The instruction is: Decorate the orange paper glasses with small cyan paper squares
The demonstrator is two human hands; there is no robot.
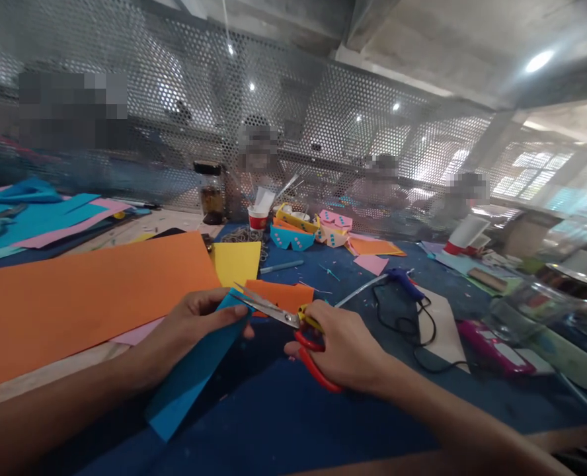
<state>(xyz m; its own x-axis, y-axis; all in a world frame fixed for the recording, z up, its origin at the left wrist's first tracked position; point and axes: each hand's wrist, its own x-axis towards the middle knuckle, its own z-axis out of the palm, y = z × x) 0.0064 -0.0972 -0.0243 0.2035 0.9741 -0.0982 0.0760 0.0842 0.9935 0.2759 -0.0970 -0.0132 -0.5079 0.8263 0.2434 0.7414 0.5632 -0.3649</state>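
My left hand (189, 327) grips a strip of blue paper (189, 377) near its upper end, thumb on top. My right hand (343, 344) holds red-and-yellow-handled scissors (283, 314), fingers through the loops. The blades are parted and point left, with their tips at the upper edge of the blue strip. Both hands hover over a dark blue table cover (273, 410).
A large orange sheet (85, 297) lies at left, with yellow paper (236, 261) and a smaller orange piece (281, 294) behind the hands. A glue gun (405, 284) with black cord lies at right. Folded paper crafts (306, 231), a cup and a jar stand before a perforated metal screen; people sit beyond it.
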